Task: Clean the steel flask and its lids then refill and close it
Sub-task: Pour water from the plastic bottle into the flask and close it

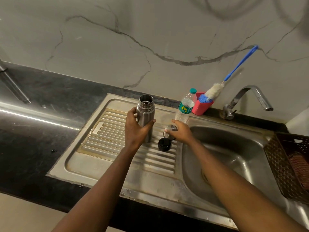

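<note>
— Centre of frame, on the ribbed drainboard [107, 131]: your left hand [135, 131] wraps the steel flask [145, 113] at mid-body, thumb on its right side, fingers round the left. The flask is upright with its base on the ribs, mouth open and threads bare.

— Right hand?

— Your right hand [181, 132] is just right of the flask, fingers curled over the steel lid [170, 128]. Can't tell if the lid is lifted or sitting on the ribs. The black inner lid [164, 144] lies loose just below it, untouched.

— Which step?

— I read it as the start of cleaning. Both lids are off, and no water shows at the tap [247, 97].

— Next move?

— You need the right hand free, so let go of the steel lid beside the black one. Then carry the flask right, over the sink basin [225, 148]. The bottle brush [214, 91] stands in the red holder [200, 107], upper right, just behind the water bottle [185, 106]. Reach round the bottle; it looks light and easy to tip. It's likely your refill, so leave it capped for now.
</note>
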